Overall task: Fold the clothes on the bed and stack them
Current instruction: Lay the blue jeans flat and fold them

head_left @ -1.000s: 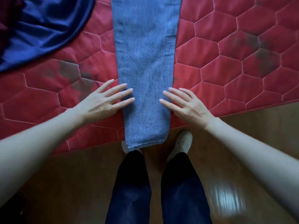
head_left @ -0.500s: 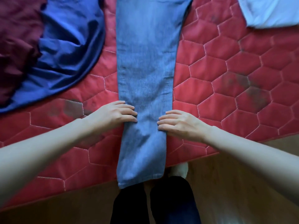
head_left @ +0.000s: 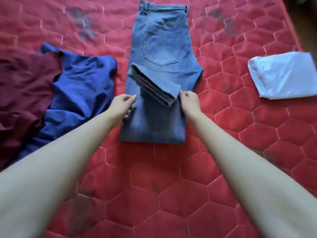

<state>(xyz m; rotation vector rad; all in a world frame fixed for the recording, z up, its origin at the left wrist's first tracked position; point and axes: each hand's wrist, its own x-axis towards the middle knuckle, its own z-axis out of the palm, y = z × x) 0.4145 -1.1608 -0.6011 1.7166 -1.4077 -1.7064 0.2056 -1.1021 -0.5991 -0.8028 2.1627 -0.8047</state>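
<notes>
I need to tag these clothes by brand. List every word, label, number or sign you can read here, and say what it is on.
None can be read.
jeans: no legible label on the waistband or back pocket; the picture is blurred.
blue garment, maroon garment, white folded item, red mattress: no print or tag shows.

Jeans [head_left: 161,48] mid-bed [head_left: 240,134]; crumpled shirts [head_left: 68,93] left; folded cloth [head_left: 283,76] right.
</notes>
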